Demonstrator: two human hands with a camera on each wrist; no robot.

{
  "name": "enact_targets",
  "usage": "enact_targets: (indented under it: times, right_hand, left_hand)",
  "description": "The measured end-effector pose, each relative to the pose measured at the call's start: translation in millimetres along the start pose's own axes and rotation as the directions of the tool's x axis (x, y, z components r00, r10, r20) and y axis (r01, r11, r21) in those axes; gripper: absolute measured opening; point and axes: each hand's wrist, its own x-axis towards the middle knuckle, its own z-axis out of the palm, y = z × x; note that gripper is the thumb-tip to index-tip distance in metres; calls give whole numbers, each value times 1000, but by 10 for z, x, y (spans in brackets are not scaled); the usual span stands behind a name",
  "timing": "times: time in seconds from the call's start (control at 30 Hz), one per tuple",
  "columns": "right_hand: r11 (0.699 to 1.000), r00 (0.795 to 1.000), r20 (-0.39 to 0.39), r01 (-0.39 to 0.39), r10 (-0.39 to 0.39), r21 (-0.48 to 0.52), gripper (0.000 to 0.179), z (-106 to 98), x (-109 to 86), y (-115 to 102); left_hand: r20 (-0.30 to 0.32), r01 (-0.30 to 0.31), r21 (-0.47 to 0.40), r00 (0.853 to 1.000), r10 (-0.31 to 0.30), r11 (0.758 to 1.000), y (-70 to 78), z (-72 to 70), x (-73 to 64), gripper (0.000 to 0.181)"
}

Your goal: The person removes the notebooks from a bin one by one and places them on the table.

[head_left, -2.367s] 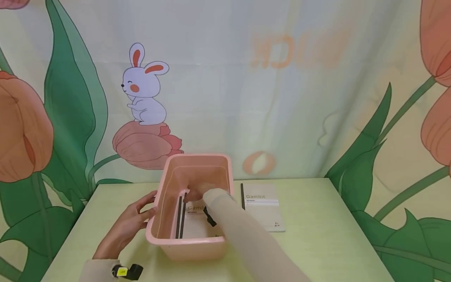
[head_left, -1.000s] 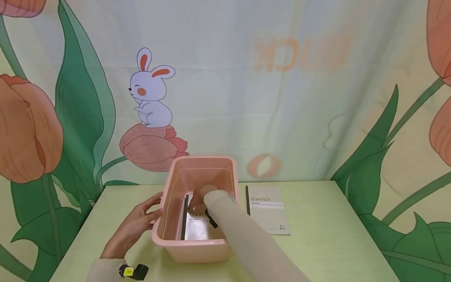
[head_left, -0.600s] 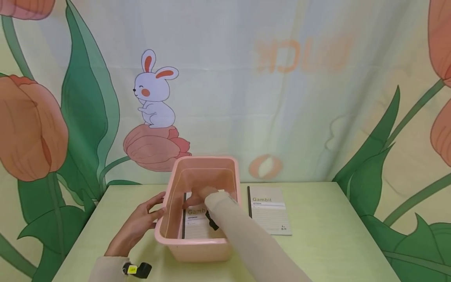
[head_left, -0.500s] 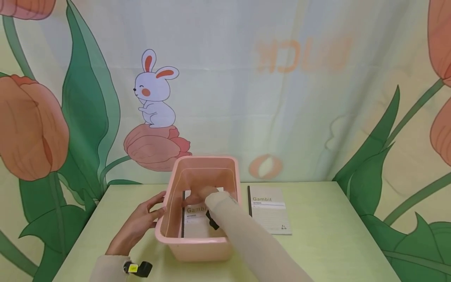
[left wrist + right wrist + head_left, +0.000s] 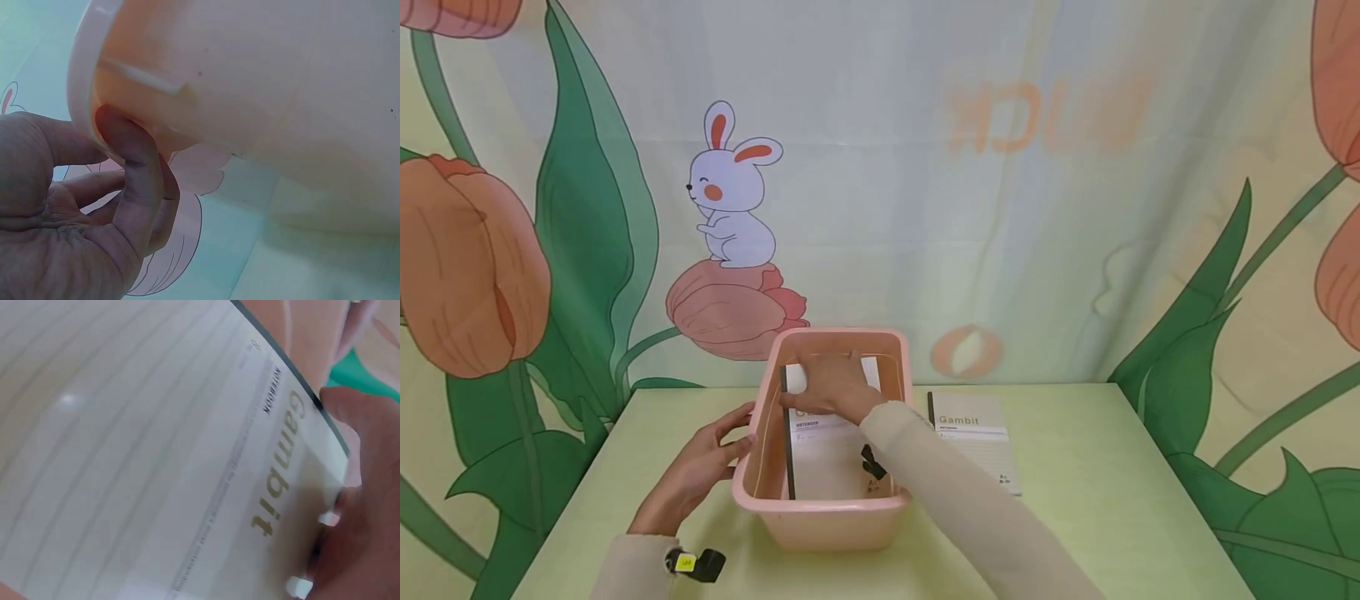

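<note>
A pink plastic basin (image 5: pixel 835 529) stands on the table. My left hand (image 5: pixel 696 462) pinches its left rim; in the left wrist view one fingertip (image 5: pixel 115 128) presses inside the rim and others lie outside. Reaching into the basin, my right hand (image 5: pixel 831 383) grips the top end of a white Gambit notebook (image 5: pixel 823 458) with a black spine. The notebook is raised inside the basin. In the right wrist view the thumb (image 5: pixel 353 406) lies at the spine edge, and the other fingers are partly out of sight at the top edge. Whether other notebooks lie beneath is hidden.
A second white Gambit notebook (image 5: pixel 973 446) lies flat on the pale green table (image 5: pixel 1097 500), right of the basin, partly covered by my right sleeve (image 5: pixel 962 500). Behind the table hangs a curtain (image 5: pixel 880 208) printed with tulips and a rabbit.
My right hand has shifted the notebook within the basin, first squaring it leftward over the dark spines, then lifting it upward. My left hand stays on the rim.
</note>
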Motion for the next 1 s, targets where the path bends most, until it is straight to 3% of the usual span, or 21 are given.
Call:
enact_targets:
  times: [0.23,0.4,0.53,0.73,0.87,1.0]
  right_hand:
    - [998,990,-142,16,-25,-64,76,-359,-111,-40]
    - [994,960,-274,25,-54,-109,73,-717,-218,-116]
    - [991,915,-394,34,-83,-129,62,-1039,-355,-145]
    - [988,830,-542,59,-128,-142,57,-1514,-581,-53]
    - [988,781,-609,67,-138,-139,57,-1771,-734,145]
    - [988,746,-651,57,-137,-143,58,-1920,-902,449]
  left_hand:
    - [-7,16,5,1000,-16,1000,4,-9,0,63]
    - [-18,14,4,1000,-14,1000,0,-15,2,63]
    - [-13,23,-7,1000,-23,1000,2,7,9,62]
    - [-10,36,-15,999,-36,999,1,31,4,62]
    - [-18,27,-26,999,-27,999,7,21,6,62]
    - [-22,22,-27,999,-23,999,8,6,3,61]
